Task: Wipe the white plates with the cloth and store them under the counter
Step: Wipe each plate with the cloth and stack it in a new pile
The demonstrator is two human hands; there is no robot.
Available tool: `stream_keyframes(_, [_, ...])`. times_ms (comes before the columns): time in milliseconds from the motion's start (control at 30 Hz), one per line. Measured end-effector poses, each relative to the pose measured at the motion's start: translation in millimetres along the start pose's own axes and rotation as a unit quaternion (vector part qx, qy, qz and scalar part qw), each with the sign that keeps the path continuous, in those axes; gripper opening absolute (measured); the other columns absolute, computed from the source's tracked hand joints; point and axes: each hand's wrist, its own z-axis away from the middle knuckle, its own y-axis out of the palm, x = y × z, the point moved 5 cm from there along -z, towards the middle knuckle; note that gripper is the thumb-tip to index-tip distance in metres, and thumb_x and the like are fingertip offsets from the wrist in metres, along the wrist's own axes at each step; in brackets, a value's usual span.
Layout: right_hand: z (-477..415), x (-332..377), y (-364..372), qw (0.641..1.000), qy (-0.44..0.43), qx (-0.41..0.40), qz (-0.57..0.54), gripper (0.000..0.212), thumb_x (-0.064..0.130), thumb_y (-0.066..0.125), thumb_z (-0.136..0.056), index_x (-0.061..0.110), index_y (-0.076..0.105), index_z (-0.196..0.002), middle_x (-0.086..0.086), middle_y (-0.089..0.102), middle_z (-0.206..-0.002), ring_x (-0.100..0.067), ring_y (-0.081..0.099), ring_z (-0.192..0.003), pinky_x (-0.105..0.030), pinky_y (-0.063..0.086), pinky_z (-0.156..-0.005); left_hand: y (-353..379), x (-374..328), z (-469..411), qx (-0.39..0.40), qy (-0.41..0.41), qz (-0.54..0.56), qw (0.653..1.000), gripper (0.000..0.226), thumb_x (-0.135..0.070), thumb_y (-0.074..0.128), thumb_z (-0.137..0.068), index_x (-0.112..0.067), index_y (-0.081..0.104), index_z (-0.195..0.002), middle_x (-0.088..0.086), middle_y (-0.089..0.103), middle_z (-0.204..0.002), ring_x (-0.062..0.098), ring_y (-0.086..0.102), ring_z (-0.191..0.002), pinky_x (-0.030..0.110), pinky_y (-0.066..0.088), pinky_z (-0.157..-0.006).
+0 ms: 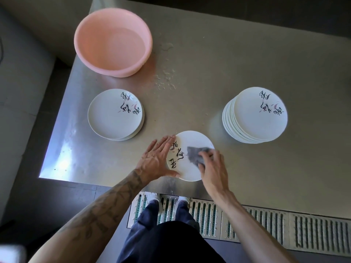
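There is one basin (113, 41) at eleven o'clock, one low stack of plates (115, 113) at nine, one tall stack (254, 114) at three, and one single plate (190, 171) with one cloth (193, 154) at six.

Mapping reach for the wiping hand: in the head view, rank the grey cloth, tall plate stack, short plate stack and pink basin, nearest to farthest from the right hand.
1. grey cloth, held under the right hand itself.
2. tall plate stack, back and to the right.
3. short plate stack, across on the left.
4. pink basin, far back left.
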Motion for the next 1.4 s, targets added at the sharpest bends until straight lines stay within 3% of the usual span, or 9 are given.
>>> stream_keyframes(233, [-55.0,51.3,23.4,0.998,-0.049,0.031,-0.005,0.039,0.025,0.075,-0.09,0.028,0.057,-0.124,0.0,0.048,-0.124,-0.027,0.046,-0.113,-0.047,0.053,-0.085,2.1,1.7,-1.6,-0.006,-0.008,0.0,1.0,0.143,-0.091,0.067,-0.057,-0.02,0.002,-0.163,-0.008,0.011,-0.17,0.006,-0.001,-0.156,0.037,0.001,-0.129])
stream_keyframes(367, [-42.3,59.4,30.5,0.99,-0.131,0.047,0.018,0.035,0.027,0.072,-0.091,0.027,0.06,-0.123,0.0,0.048,-0.123,-0.024,0.047,-0.11,-0.043,0.054,-0.08,3.9,3.8,-1.5,-0.008,-0.006,0.005,1.0,0.143,-0.093,0.065,-0.057,-0.021,0.003,-0.163,-0.009,0.008,-0.171,0.004,-0.003,-0.156,0.038,0.004,-0.129])
stream_keyframes(600, [-25.5,5.4,-8.3,0.994,-0.051,-0.031,0.094,0.036,0.025,0.078,-0.087,0.018,0.064,-0.12,-0.004,0.051,-0.119,-0.024,0.051,-0.102,-0.034,0.057,-0.078,3.2,3.2,0.0,-0.009,0.001,-0.008,1.0,0.144,-0.087,0.07,-0.059,-0.021,-0.005,-0.162,-0.005,0.011,-0.171,0.008,0.001,-0.156,0.036,-0.002,-0.128])
stream_keyframes(833, [29.0,30.2,28.9,0.997,-0.066,0.038,-0.023,0.024,0.024,0.074,-0.091,0.02,0.071,-0.115,0.002,0.055,-0.122,-0.017,0.054,-0.103,-0.03,0.058,-0.086,2.0,-1.0,-0.7,-0.003,0.008,-0.027,1.0,0.149,-0.103,0.048,-0.053,-0.019,-0.008,-0.163,-0.008,0.0,-0.17,0.007,-0.003,-0.156,0.039,0.003,-0.129])
stream_keyframes(1033, [5.7,6.6,11.4,0.998,-0.053,0.015,0.012,0.031,0.02,0.07,-0.092,0.016,0.067,-0.122,0.0,0.053,-0.131,-0.017,0.055,-0.111,-0.036,0.063,-0.082,5.1,-1.9,1.7,-0.007,0.032,-0.077,0.996,0.143,-0.096,0.05,-0.061,-0.01,-0.003,-0.163,0.004,-0.006,-0.171,0.021,-0.002,-0.158,0.045,0.005,-0.129])
stream_keyframes(1133, [17.5,-18.3,-11.2,1.0,-0.013,-0.023,0.002,0.033,0.009,0.078,-0.087,0.014,0.069,-0.118,-0.003,0.057,-0.131,-0.02,0.059,-0.112,-0.036,0.063,-0.081,3.7,-10.3,5.7,-0.049,0.12,-0.137,0.982,0.124,-0.087,0.054,-0.074,-0.01,0.016,-0.162,0.011,0.004,-0.171,0.029,0.005,-0.158,0.05,0.01,-0.128])
stream_keyframes(1200, [25.1,-24.8,-21.3,0.999,0.007,-0.045,-0.017,0.032,0.004,0.077,-0.087,0.014,0.07,-0.116,-0.003,0.058,-0.127,-0.021,0.058,-0.113,-0.034,0.061,-0.083,10.0,-15.2,9.6,-0.044,0.186,-0.168,0.967,0.107,-0.086,0.041,-0.081,-0.019,0.024,-0.162,0.009,0.011,-0.17,0.028,0.009,-0.157,0.051,0.013,-0.127])
stream_keyframes(1300, [32.3,-29.7,-28.5,0.995,0.03,-0.073,-0.056,0.028,0.001,0.071,-0.091,0.014,0.07,-0.116,-0.002,0.056,-0.121,-0.021,0.056,-0.11,-0.032,0.055,-0.084,15.0,-17.9,8.0,-0.049,0.203,-0.18,0.961,0.085,-0.068,0.052,-0.089,-0.026,0.03,-0.16,0.007,0.018,-0.17,0.029,0.014,-0.157,0.056,0.023,-0.124])
stream_keyframes(1400, [38.0,-34.9,-35.8,0.989,0.052,-0.098,-0.097,0.026,0.003,0.067,-0.094,0.016,0.068,-0.116,0.001,0.052,-0.117,-0.021,0.056,-0.106,-0.031,0.053,-0.085,15.0,-23.0,6.5,-0.078,0.213,-0.179,0.957,0.069,-0.048,0.056,-0.093,-0.018,0.043,-0.154,0.014,0.032,-0.164,0.036,0.029,-0.151,0.065,0.033,-0.114])
